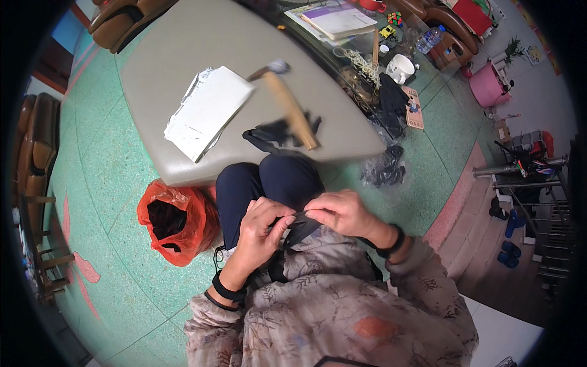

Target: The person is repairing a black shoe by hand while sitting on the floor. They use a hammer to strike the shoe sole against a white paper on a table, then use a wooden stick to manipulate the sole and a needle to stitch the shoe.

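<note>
Close in front of my body, over my lap, a dark piece of thin cloth (299, 231) is stretched between my two hands. My left hand (257, 234) pinches one edge of it between thumb and fingers. Right beside it, my right hand (343, 212) pinches the same edge, so the fingertips almost meet. What exactly lies under the fingertips is too small to make out. Ahead of my knees, a wooden stick (287, 107) rests across black cloth (272, 134) on a grey padded seat (183, 49).
White sheets with ragged edges (206, 113) and a round-headed tool (278, 66) lie on the seat. An orange plastic bag (199, 235) holding dark items stands on the green floor to the left. At right are a white mug (400, 68), pale bands (361, 64) and dark plastic bags (385, 168).
</note>
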Demonstrator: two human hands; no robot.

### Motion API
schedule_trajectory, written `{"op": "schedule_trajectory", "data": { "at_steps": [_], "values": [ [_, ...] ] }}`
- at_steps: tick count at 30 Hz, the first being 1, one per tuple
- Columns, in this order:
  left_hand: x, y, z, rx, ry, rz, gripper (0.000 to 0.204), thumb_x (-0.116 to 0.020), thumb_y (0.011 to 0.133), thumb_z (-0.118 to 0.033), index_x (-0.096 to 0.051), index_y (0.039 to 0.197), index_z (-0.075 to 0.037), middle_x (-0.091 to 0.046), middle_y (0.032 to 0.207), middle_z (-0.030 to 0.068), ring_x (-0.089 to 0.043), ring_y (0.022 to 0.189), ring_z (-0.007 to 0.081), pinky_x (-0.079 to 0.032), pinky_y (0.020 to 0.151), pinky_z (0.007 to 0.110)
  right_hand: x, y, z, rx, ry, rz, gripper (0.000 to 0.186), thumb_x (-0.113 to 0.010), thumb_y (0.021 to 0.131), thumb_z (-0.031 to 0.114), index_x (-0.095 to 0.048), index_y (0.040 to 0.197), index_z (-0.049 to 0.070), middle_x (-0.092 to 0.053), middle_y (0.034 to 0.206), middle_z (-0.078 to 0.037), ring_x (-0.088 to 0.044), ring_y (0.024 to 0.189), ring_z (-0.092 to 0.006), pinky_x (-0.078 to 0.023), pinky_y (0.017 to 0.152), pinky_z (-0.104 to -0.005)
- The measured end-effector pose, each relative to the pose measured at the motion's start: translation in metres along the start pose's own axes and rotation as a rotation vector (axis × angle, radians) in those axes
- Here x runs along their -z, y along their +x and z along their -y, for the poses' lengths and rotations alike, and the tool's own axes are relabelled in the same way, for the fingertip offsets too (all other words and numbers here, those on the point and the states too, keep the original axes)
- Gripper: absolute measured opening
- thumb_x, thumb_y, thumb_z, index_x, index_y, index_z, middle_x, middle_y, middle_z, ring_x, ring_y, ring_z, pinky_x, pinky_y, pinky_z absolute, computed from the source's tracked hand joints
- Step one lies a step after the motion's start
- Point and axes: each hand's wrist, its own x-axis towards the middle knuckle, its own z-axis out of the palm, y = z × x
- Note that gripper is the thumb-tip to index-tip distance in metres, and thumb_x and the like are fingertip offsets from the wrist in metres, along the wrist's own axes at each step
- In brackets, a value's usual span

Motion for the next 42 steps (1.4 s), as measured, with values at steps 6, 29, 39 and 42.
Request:
{"op": "schedule_trajectory", "data": {
  "at_steps": [6, 29, 39, 42],
  "values": [
    [0.0, 0.004, -0.006, 0.114, -0.065, 0.13, 0.011, -0.067, 0.078, 0.001, -0.061, 0.087, 0.0, -0.059, 0.081, 0.0076, -0.057, 0.07, 0.0178, -0.046, 0.062, 0.029, -0.007, -0.005, -0.007, 0.095, -0.15, 0.111, 0.01, -0.067, 0.074, 0.003, -0.062, 0.082, 0.002, -0.059, 0.067, -0.01, -0.059, 0.058, -0.0263, -0.045, 0.048, -0.0327],
    [-0.013, -0.012, 0.002, 0.448, -0.905, -0.084, 0.013, -0.063, 0.082, 0.003, -0.057, 0.093, 0.0, -0.061, 0.096, 0.0073, -0.056, 0.088, 0.0099, -0.046, 0.081, 0.023, -0.021, -0.006, 0.001, 0.047, -0.092, -0.037, 0.017, -0.065, 0.068, -0.001, -0.053, 0.08, 0.003, -0.055, 0.06, -0.009, -0.058, 0.049, -0.023, -0.044, 0.045, -0.0321],
    [-0.003, -0.005, 0.004, 0.388, -0.622, 0.011, 0.008, -0.06, 0.086, 0.002, -0.054, 0.092, 0.0, -0.062, 0.098, 0.0076, -0.054, 0.083, 0.0073, -0.045, 0.074, 0.02, -0.023, -0.01, 0.007, 0.044, -0.053, -0.054, 0.012, -0.063, 0.079, 0.001, -0.053, 0.086, 0.0, -0.057, 0.065, -0.014, -0.059, 0.055, -0.031, -0.045, 0.047, -0.0348],
    [-0.003, -0.004, 0.009, 0.465, -0.721, 0.026, 0.012, -0.06, 0.086, 0.0, -0.054, 0.096, -0.001, -0.062, 0.095, 0.0049, -0.054, 0.08, 0.0057, -0.044, 0.07, 0.019, -0.027, -0.011, 0.006, -0.033, -0.068, -0.079, 0.008, -0.063, 0.081, 0.005, -0.058, 0.087, 0.004, -0.058, 0.066, -0.015, -0.06, 0.057, -0.0323, -0.045, 0.048, -0.0361]
  ]
}}
